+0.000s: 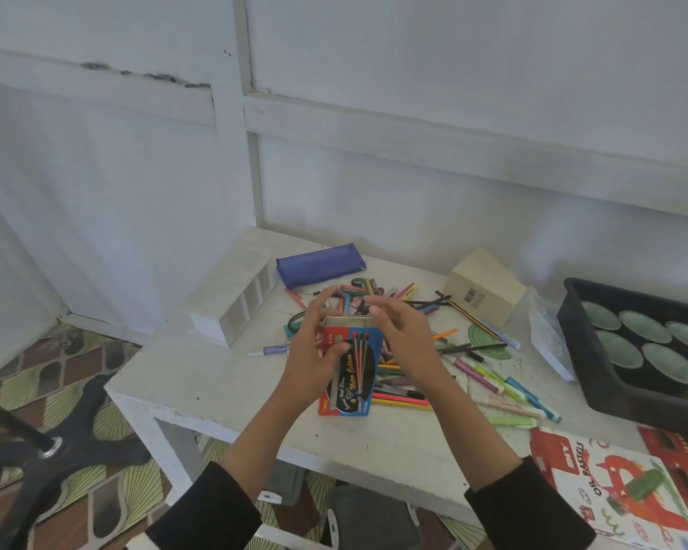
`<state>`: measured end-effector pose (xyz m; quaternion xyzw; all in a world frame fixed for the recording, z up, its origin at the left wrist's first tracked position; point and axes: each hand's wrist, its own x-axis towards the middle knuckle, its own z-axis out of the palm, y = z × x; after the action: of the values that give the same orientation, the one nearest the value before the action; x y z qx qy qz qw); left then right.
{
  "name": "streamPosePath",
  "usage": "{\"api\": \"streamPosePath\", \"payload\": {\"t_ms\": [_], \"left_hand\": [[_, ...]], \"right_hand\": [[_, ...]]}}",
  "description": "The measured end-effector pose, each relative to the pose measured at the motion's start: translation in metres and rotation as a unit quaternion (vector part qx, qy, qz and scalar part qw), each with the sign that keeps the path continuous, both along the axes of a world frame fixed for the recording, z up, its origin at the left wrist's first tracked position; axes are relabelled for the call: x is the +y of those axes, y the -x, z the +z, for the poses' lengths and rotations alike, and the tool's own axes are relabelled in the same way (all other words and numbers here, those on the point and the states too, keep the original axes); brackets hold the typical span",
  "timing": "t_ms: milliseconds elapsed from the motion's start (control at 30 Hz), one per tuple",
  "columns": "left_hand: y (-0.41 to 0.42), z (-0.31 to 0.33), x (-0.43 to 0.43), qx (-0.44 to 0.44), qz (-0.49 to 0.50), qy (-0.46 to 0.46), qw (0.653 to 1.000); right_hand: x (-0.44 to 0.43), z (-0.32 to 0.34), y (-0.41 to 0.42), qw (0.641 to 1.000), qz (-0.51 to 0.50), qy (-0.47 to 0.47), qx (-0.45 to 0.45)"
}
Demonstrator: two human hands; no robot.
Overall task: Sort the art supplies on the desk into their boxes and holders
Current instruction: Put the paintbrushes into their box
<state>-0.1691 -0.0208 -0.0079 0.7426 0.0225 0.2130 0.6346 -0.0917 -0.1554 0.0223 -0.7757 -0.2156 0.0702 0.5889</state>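
Observation:
My left hand [314,359] grips a red and blue water-colour pen box [354,375], held upright above the white desk [223,387] with its open top facing up. My right hand [404,343] touches the box's top right edge, fingers spread; whether it holds anything is unclear. Behind and right of the box lies a heap of coloured pens and markers [489,383]. A white slotted holder [235,299] lies on its side at the back left. A blue pencil pouch [320,264] rests behind the heap.
A beige box [485,285] stands at the back right. A black tray with green paint wells [644,343] sits at the right edge. An oil pastels box [612,482] lies front right. A black chair base [48,446] stands on the floor, left.

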Motion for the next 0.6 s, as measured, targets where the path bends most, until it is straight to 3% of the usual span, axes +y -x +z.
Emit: {"api": "streamPosePath", "payload": {"t_ms": [133,300,600], "left_hand": [[0.001,0.007,0.0,0.009,-0.002,0.008,1.0],[0.003,0.012,-0.001,0.015,-0.009,0.088,0.996],[-0.002,0.018,-0.001,0.009,0.024,0.047,0.999]], "right_hand": [[0.002,0.0,-0.001,1.0,-0.021,-0.006,-0.017],[-0.001,0.006,-0.002,0.999,0.003,-0.038,-0.008],[-0.006,0.009,0.0,0.998,0.031,-0.058,-0.014]]}}
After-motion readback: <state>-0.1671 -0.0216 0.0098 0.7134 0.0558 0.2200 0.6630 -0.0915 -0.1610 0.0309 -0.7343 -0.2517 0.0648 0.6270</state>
